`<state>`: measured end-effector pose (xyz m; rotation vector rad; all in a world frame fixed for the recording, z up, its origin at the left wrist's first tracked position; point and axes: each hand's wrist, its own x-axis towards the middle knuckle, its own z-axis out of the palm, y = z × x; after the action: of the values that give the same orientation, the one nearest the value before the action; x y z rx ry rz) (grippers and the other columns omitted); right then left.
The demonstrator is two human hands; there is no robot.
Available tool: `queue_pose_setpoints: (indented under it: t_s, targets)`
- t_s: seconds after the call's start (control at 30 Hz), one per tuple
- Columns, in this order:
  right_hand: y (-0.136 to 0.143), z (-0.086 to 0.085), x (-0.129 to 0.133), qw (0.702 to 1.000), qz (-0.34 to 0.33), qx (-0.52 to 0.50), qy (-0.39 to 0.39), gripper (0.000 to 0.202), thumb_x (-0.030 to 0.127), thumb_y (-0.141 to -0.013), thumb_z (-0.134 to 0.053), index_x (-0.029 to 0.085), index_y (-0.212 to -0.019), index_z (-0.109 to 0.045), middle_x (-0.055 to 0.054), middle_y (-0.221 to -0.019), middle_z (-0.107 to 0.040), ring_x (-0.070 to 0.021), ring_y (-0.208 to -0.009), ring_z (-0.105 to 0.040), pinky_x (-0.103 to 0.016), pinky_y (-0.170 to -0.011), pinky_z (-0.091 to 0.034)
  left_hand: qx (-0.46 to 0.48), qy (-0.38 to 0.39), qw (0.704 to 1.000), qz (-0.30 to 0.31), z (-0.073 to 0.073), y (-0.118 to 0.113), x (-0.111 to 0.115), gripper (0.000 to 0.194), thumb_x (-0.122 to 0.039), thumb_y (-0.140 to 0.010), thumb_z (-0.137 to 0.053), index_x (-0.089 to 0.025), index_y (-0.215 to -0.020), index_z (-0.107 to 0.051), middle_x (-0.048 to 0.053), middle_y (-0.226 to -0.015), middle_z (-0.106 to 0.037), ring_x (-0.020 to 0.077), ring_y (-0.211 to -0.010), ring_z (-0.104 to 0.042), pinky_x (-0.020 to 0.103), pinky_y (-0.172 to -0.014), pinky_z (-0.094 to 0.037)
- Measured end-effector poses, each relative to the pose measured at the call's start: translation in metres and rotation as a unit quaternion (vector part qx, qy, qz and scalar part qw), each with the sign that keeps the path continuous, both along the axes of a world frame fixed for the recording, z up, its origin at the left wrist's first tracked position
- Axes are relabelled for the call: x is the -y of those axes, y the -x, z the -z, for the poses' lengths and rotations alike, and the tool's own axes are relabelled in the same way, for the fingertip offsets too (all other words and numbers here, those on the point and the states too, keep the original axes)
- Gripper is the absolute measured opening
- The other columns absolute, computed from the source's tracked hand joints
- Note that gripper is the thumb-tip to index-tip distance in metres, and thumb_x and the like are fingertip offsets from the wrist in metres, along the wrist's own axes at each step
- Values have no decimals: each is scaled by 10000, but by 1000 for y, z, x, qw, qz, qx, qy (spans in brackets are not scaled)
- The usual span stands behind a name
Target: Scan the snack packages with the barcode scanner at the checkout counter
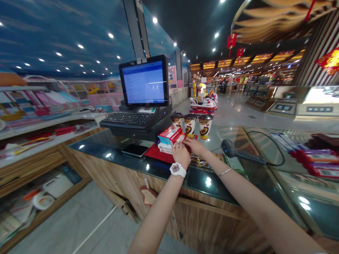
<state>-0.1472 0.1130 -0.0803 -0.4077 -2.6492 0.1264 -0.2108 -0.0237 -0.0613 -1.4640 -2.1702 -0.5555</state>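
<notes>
A small stack of flat boxes, red, blue and white, lies on a red sheet or bag on the glass-topped counter. With its fingers curled against the near right side of the stack, my left hand grips the boxes; a white watch is on that wrist. My right hand is beside it, its fingers bent onto the stack's right end, fingertips partly hidden. Behind the stack stand three lidded paper cups, upright in a row.
A monitor and a keyboard stand left of the cups. A phone lies near the counter's front edge. To the right are a corded handheld scanner and several purple and red packets.
</notes>
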Motion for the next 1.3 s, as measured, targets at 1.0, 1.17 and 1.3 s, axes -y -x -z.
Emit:
queue_pose_setpoints:
  t_s: [1.0,1.17,1.3]
  targets:
    - [-105,-60,29,974,64,-136,-169,349,191,-906,-584,244,-1249,-618,-68,-1242,-680,-248,-1160,-580,-501,-1130,-332,-101,-84,979,155,-38,-14,8,458,-72,-897,-437,-250,-1279,-618,40,-1217,-694,254,-1105,-566,551,-1181,-284]
    - [-146,-67,16,964,92,-164,-185,256,224,-906,-593,238,-1153,-658,-61,-1131,-709,-240,-1069,-608,-505,-1144,-314,-112,-96,966,212,-50,-42,-4,476,-59,-886,-463,-259,-1295,-602,24,-1233,-689,236,-1084,-573,554,-1200,-251]
    - [-177,-70,7,961,107,-167,-194,253,213,-908,-573,237,-1144,-661,-63,-1095,-708,-239,-1051,-614,-513,-1141,-319,-122,-108,956,245,-58,-64,-20,471,-65,-891,-478,-264,-1301,-598,25,-1227,-692,222,-1077,-580,532,-1211,-242]
